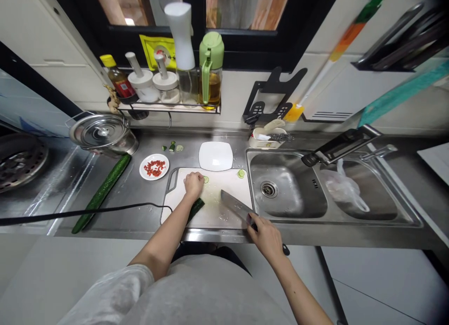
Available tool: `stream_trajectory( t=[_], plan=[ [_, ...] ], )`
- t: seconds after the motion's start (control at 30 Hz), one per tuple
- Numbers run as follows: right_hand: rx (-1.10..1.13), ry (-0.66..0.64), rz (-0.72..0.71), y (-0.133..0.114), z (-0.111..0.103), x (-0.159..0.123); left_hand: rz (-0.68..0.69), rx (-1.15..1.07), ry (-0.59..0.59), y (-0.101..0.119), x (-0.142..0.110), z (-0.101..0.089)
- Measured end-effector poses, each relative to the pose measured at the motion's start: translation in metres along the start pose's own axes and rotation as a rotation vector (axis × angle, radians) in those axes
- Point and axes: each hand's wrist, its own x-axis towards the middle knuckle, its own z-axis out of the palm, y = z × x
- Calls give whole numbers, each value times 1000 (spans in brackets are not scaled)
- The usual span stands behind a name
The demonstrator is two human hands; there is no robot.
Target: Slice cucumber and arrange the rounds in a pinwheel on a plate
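Note:
My right hand (267,236) grips the dark handle of a kitchen knife (236,205), whose blade points to the upper left over the white cutting board (224,220). Over the board's left part is my left hand (194,184), its fingers curled closed; what they hold, if anything, is hidden. A cucumber slice (206,179) lies right by its fingertips. Partly covered by my left forearm, a piece of cucumber (196,207) rests on the board. More cucumber slices (241,174) sit at the board's upper right corner.
Behind the board stands a white plate (215,155). To the left are a small plate (142,171) of chopped red bits, a whole cucumber (105,189) and a lidded steel pot (121,142). A double sink (291,189) adjoins on the right. A black cable (87,213) crosses the left side.

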Motion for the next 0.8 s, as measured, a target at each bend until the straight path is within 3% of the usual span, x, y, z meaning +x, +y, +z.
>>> stream_trajectory(
  t=[0.1,0.2,0.37,0.43,0.6,0.8],
  plan=[
    [57,-73,85,-7,-2,2,-20,-148,14,-6,-6,-6],
    [123,-140,118,-15,-1,7,19,-253,113,-19,-29,-15],
    [223,-166,81,-27,3,16,404,-155,111,-48,-88,-24],
    [256,-185,53,-32,3,19,471,-109,124,-57,-104,-22],
    [228,-280,4,-45,2,23,552,-45,121,-70,-111,-13],
    [132,-305,-26,-64,-3,22,571,-24,104,-74,-109,-9]
  ],
)
